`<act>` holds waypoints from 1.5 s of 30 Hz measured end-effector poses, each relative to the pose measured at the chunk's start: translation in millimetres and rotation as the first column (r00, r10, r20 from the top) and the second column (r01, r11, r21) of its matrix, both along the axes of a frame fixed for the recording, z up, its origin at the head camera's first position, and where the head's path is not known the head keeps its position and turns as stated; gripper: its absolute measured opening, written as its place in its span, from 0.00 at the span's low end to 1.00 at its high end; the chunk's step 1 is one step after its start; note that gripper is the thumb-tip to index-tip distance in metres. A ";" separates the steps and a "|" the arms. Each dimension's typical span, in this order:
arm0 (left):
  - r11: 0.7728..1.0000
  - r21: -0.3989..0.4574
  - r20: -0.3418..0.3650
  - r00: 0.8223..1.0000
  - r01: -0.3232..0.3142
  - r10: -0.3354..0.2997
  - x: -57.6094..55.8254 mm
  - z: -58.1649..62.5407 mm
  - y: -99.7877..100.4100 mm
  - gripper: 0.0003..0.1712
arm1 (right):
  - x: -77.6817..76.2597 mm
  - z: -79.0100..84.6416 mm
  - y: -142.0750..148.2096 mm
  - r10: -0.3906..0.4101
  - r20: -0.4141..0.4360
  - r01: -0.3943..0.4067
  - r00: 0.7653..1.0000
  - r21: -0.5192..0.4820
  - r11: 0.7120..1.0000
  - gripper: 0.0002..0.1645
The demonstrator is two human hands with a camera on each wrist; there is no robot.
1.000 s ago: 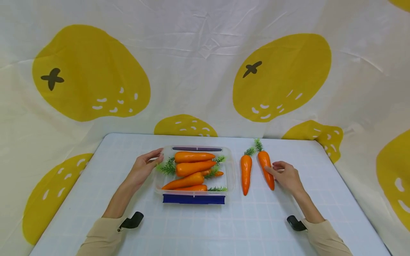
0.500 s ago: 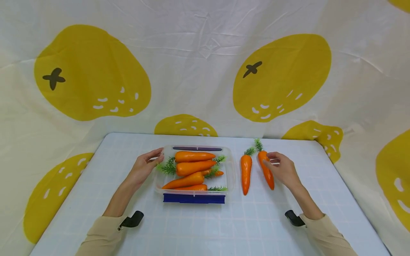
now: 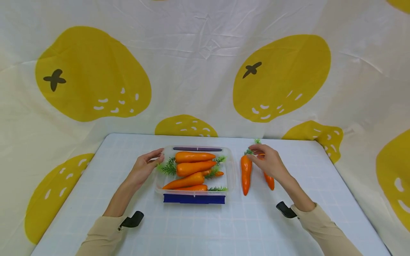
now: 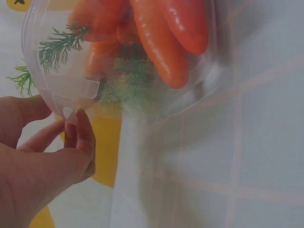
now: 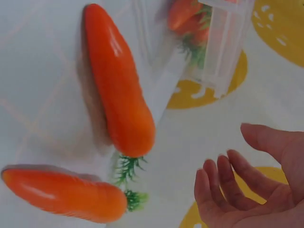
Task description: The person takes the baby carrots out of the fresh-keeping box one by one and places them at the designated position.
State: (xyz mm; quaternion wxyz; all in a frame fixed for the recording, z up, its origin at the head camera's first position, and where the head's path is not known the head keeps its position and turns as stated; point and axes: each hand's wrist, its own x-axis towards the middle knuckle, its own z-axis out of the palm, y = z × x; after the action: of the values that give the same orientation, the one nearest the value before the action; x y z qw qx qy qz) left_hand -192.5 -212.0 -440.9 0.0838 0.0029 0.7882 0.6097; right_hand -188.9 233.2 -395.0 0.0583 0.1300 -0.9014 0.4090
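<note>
A clear plastic food container point(image 3: 230, 185) with blue clips holds several orange carrots point(image 3: 196, 168) with green tops. At its left end, my left hand point(image 3: 143, 170) holds the rim. In the left wrist view, the left fingers point(image 4: 84, 135) pinch round the clear edge by a flap. Two more carrots lie on the table right of the container: a nearer-left carrot point(image 3: 246, 174) and a right carrot point(image 3: 269, 181), partly hidden by my right hand point(image 3: 271, 161). That hand hovers over their green ends, fingers apart and loosely bent, with nothing between them in the right wrist view.
The table point(image 3: 192, 227) has a pale, faintly checked cover. Behind it hangs a white cloth point(image 3: 192, 89) printed with large yellow fruit. A small black camera point(image 3: 132, 219) sits at the left wrist, another black camera point(image 3: 286, 209) at the right.
My right hand has left the right carrot's side and moved up and left, over the tops of the two loose carrots. The left hand, container and carrots have stayed put.
</note>
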 end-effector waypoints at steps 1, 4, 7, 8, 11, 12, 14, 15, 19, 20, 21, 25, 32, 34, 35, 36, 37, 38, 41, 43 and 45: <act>1.000 0.001 0.002 1.000 -0.003 0.003 0.2 0.1 -0.2 0.33 | -1.0 1.8 -4.3 0.014 0.006 -0.014 1.000 -0.001 1.000 0.19; 1.000 -0.004 0.000 1.000 -0.009 0.009 0.9 1.0 -0.7 0.33 | -4.7 7.4 -17.4 0.055 0.021 -0.055 0.998 0.016 0.998 0.20; 1.000 0.002 -0.001 1.000 -0.009 0.009 1.3 2.7 -0.9 0.32 | -9.0 12.6 -29.9 0.095 0.025 -0.096 0.995 0.025 0.995 0.20; 1.000 0.002 -0.003 1.000 -0.008 0.008 1.4 3.3 -0.9 0.32 | -10.5 14.2 -33.9 0.112 0.018 -0.112 0.994 0.023 0.993 0.19; 1.000 0.005 -0.002 1.000 -0.006 0.006 1.2 4.5 -1.1 0.32 | -14.0 18.6 -45.0 0.166 -0.002 -0.166 0.986 0.019 0.986 0.19; 1.000 0.004 -0.002 1.000 -0.005 0.005 1.2 4.6 -1.2 0.32 | -14.9 20.1 -48.8 0.186 -0.008 -0.186 0.983 0.021 0.982 0.19; 1.000 -0.001 -0.006 1.000 -0.008 0.008 0.7 4.5 -1.4 0.32 | -16.2 22.8 -55.8 0.216 -0.011 -0.215 0.976 0.035 0.976 0.19; 1.000 -0.003 -0.005 1.000 -0.009 0.009 0.4 4.2 -1.5 0.32 | -16.9 24.1 -59.2 0.228 -0.009 -0.227 0.974 0.040 0.973 0.20; 1.000 -0.006 -0.006 1.000 -0.011 0.011 -1.6 2.1 -1.7 0.32 | -19.3 26.9 -72.3 0.270 0.005 -0.270 0.963 0.064 0.961 0.20; 1.000 -0.010 -0.006 1.000 -0.009 0.009 -2.0 1.8 -1.8 0.33 | -19.9 27.3 -75.4 0.280 0.010 -0.280 0.960 0.067 0.958 0.19; 1.000 -0.014 -0.005 1.000 -0.007 0.007 -2.6 1.4 -1.9 0.33 | -20.0 27.8 -78.6 0.291 0.015 -0.291 0.957 0.071 0.954 0.20; 1.000 -0.022 -0.004 1.000 0.000 0.000 -3.3 1.5 -2.1 0.34 | -21.0 29.9 -91.3 0.336 0.039 -0.338 0.941 0.077 0.938 0.21; 1.000 -0.008 0.000 1.000 -0.008 0.008 -3.6 -0.2 -0.7 0.33 | -22.3 33.3 -113.2 0.407 0.109 -0.420 0.907 0.159 0.893 0.23; 1.000 -0.005 0.002 1.000 -0.011 0.011 -3.4 -0.3 -0.1 0.33 | -21.4 34.3 -118.9 0.425 0.134 -0.444 0.895 0.176 0.879 0.24; 1.000 -0.002 0.003 1.000 -0.012 0.012 -3.3 -0.2 0.0 0.33 | -21.5 34.1 -121.7 0.434 0.144 -0.455 0.889 0.181 0.872 0.23; 1.000 -0.001 0.003 1.000 -0.010 0.010 -3.0 -0.1 0.0 0.33 | -21.4 33.8 -124.3 0.445 0.151 -0.468 0.883 0.188 0.864 0.23; 1.000 -0.001 0.002 1.000 -0.011 0.011 -2.7 0.2 -0.1 0.33 | -21.4 33.6 -126.8 0.456 0.161 -0.481 0.875 0.188 0.856 0.24; 1.000 0.000 0.002 1.000 -0.011 0.011 -2.2 0.8 0.0 0.33 | -21.5 33.2 -129.2 0.467 0.168 -0.494 0.868 0.191 0.848 0.24; 1.000 0.004 0.013 1.000 -0.015 0.015 -1.1 2.7 0.4 0.33 | -22.4 31.6 -136.4 0.497 0.189 -0.529 0.847 0.207 0.823 0.25; 1.000 0.005 0.026 0.999 -0.019 0.019 -0.6 3.8 1.1 0.33 | -22.4 31.1 -140.9 0.510 0.213 -0.550 0.833 0.219 0.806 0.26; 1.000 0.002 0.037 0.999 -0.023 0.022 -0.6 4.0 2.0 0.33 | -23.4 29.5 -145.2 0.522 0.236 -0.569 0.820 0.241 0.786 0.26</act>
State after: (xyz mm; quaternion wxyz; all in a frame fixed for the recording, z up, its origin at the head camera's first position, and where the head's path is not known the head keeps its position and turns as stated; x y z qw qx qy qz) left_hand -193.1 -210.0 -436.9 0.0916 -0.0172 0.7857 0.6115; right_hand -212.3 88.0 -365.6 -0.1540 0.3602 -0.8780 0.2750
